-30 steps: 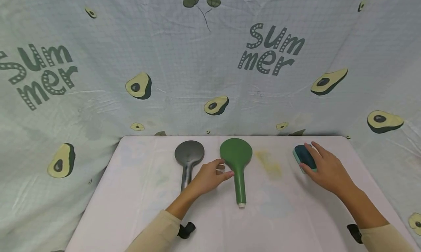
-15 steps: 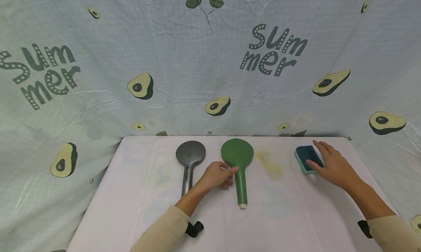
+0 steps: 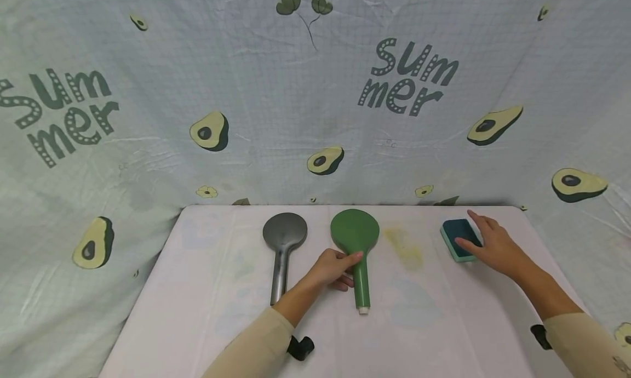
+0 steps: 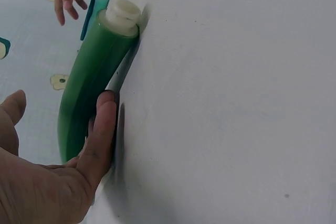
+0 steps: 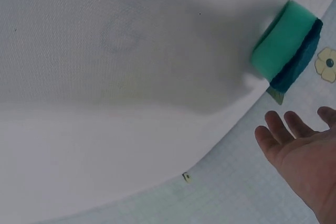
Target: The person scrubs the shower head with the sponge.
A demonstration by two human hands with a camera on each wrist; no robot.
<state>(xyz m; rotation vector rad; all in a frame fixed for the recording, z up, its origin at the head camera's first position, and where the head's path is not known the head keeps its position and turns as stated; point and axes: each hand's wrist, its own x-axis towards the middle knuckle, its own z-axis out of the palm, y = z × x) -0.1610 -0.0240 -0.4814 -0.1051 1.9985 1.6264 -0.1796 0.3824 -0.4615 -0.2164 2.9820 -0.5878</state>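
Observation:
A green handheld shower head (image 3: pixel 355 230) lies on the table, its white connector (image 4: pixel 123 16) clearest in the left wrist view. My left hand (image 3: pixel 335 268) is at its handle, fingers along the underside and side. The thumb (image 4: pixel 14 106) is raised apart from the handle in the left wrist view. A grey handheld shower head (image 3: pixel 285 230) lies to the left, its handle end partly behind my left forearm. On the right, my right hand (image 3: pixel 495 246) hovers with spread fingers beside a sponge (image 3: pixel 458 238), light green with a dark teal face, and holds nothing.
A white cloth covers the table (image 3: pixel 419 334), with a faint yellow patch (image 3: pixel 404 248) right of the green shower head. Behind the table's back edge hangs a pale curtain (image 3: pixel 276 93) printed with avocados and lettering. A black strap piece (image 3: pixel 300 348) sits at my left cuff.
My left hand has moved right, from beside the green shower head to around its handle. My right hand has drawn slightly right, off the sponge, uncovering more of it. The shower heads stay put.

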